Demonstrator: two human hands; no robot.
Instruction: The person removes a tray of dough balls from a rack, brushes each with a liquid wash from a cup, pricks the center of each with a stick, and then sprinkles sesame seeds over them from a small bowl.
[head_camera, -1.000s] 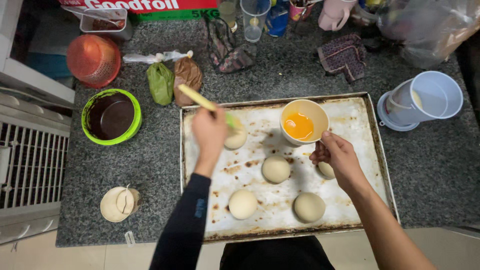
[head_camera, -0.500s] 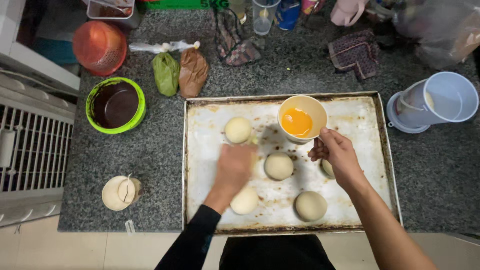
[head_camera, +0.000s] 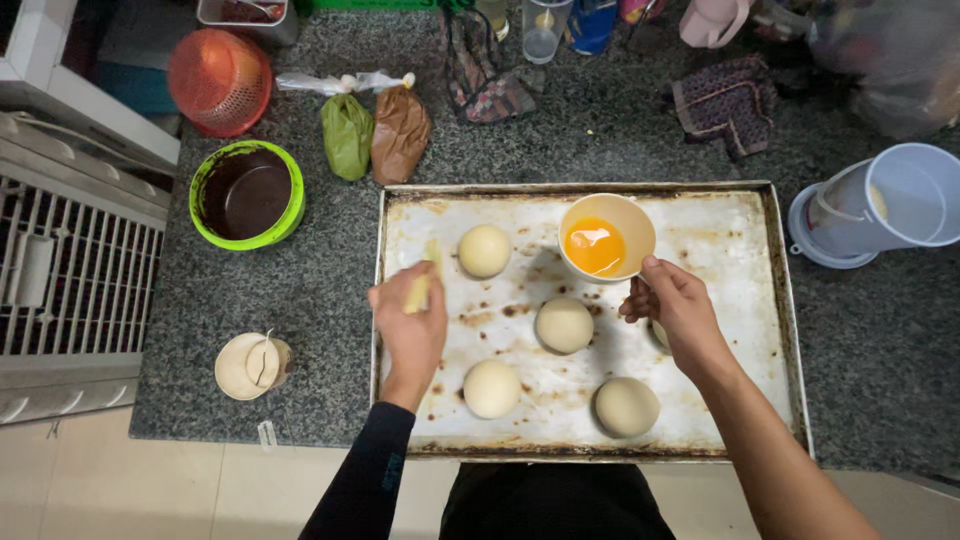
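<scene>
At frame centre, the right hand (head_camera: 675, 310) closes its grip on the rim of a cream bowl (head_camera: 607, 237) holding orange beaten egg, standing on the baking tray (head_camera: 735, 235). The left hand (head_camera: 410, 325), centre-left, is closed around a pale brush (head_camera: 423, 280) beside five dough balls (head_camera: 484, 251).

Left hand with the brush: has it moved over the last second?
Yes. The left hand went from the top-left dough ball down and toward the tray's left rim.
</scene>
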